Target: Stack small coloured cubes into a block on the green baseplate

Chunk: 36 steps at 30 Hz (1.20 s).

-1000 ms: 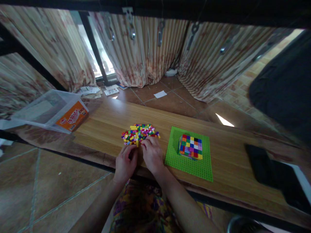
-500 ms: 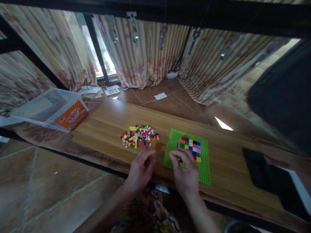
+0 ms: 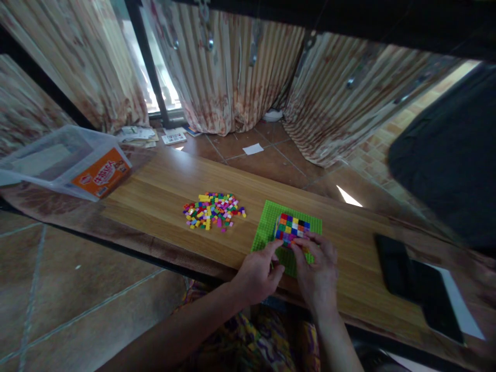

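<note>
On the green baseplate [image 3: 260, 233] stands a block of many-coloured toy bricks [image 3: 291, 225], its top a patchwork of single studs. My right hand [image 3: 318, 263] pinches a small orange toy brick [image 3: 293, 242] at the block's near edge, fingers over its near right corner. From the left, my left hand [image 3: 258, 271] reaches in; its index fingertip is at the block's near left corner. The left thumb is apart from that finger, with nothing visible between them. Part of the block's near side is hidden by my fingers.
A loose pile of coloured bricks [image 3: 213, 211] lies on the wooden table [image 3: 163, 181], left of the baseplate. A clear plastic bin [image 3: 70, 183] with an orange label stands at the far left. Dark flat objects [image 3: 395, 266] lie at the right.
My right hand has brought the orange brick from the baseplate's left side to the block's near edge. My left hand has moved right to the block. The view has shifted slightly.
</note>
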Tool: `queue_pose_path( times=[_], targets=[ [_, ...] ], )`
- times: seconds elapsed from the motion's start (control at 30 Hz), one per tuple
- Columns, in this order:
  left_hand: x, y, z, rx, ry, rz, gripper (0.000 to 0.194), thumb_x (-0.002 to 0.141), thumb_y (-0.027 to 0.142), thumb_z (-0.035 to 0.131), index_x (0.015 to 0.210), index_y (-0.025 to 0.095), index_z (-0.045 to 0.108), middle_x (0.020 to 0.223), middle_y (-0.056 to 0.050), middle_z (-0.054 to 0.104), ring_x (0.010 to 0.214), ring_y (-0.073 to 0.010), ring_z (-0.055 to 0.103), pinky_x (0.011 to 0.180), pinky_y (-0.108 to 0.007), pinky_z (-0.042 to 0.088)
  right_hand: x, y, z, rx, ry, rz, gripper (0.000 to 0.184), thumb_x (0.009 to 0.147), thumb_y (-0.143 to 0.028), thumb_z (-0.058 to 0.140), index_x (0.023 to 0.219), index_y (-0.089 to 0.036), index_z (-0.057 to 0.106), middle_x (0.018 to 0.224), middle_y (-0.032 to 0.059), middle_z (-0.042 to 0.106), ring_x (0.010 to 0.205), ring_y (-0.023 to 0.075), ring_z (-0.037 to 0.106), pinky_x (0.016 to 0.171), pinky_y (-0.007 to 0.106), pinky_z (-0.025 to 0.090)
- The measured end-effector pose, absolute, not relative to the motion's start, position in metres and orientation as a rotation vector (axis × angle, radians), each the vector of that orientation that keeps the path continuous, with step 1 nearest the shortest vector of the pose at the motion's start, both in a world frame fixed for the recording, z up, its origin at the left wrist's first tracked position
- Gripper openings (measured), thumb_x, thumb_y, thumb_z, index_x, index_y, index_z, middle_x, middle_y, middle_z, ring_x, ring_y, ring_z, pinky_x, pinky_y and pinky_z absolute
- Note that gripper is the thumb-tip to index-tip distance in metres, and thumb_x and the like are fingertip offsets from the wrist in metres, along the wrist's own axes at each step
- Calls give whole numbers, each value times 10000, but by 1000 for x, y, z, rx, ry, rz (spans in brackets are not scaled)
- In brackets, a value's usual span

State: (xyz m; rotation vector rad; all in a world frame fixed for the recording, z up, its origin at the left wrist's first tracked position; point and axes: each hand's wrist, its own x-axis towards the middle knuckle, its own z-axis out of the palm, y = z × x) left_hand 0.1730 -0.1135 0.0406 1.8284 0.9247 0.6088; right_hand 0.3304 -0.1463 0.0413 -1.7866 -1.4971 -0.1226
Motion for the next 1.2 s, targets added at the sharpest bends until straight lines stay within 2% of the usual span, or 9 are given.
queue_pose_path(
  times=[0.3, 0.53, 0.67, 0.83, 1.03, 1.2],
  targets=[
    [183, -108, 41, 1897, 845, 547, 604, 796, 148, 493, 1394, 106, 412, 801, -32, 662, 682, -168, 611, 652, -271, 468, 321, -140, 39, -1877, -1452, -151, 127, 858, -282, 609, 854, -199, 705, 1071, 97, 642, 1034, 241, 578, 913, 439, 446],
    [187, -108, 38, 1913, 849, 553, 607, 812, 196, 492, 1404, 104, 398, 862, -59, 680, 751, -194, 644, 695, -295, 499, 324, -144, 42, -1893, -1179, 127, 248, 832, -371, 609, 980, -195, 702, 1082, 104, 643, 1039, 246, 587, 910, 448, 467],
    [187, -109, 37, 1947, 862, 561, 609, 824, 217, 493, 1416, 127, 385, 864, -55, 681, 724, -187, 638, 700, -299, 508, 324, -141, 39, -1923, -1074, 179, 332, 797, -384, 629, 1057, -186, 684, 1134, 124, 627, 1077, 264, 571, 906, 464, 464],
    [188, -110, 37, 1994, 865, 574, 617, 831, 218, 482, 1427, 108, 369, 837, -66, 685, 702, -201, 637, 732, -330, 523, 321, -135, 32, -1890, -969, 265, 365, 782, -394, 629, 1060, -162, 675, 1069, 123, 662, 1010, 254, 607, 913, 460, 457],
    [190, -112, 34, 2048, 868, 562, 648, 834, 217, 461, 1452, 81, 320, 960, -120, 699, 827, -246, 665, 793, -385, 545, 318, -133, 35, -1911, -924, 282, 375, 769, -386, 620, 1045, -141, 681, 1069, 140, 664, 1011, 263, 609, 919, 467, 453],
    [191, -111, 28, 2133, 866, 544, 680, 810, 199, 465, 1456, 73, 295, 1152, -176, 662, 941, -277, 667, 847, -428, 546, 315, -131, 36, -1919, -930, 249, 368, 769, -357, 605, 1045, -127, 684, 1079, 155, 655, 1017, 260, 617, 920, 449, 458]
  ],
)
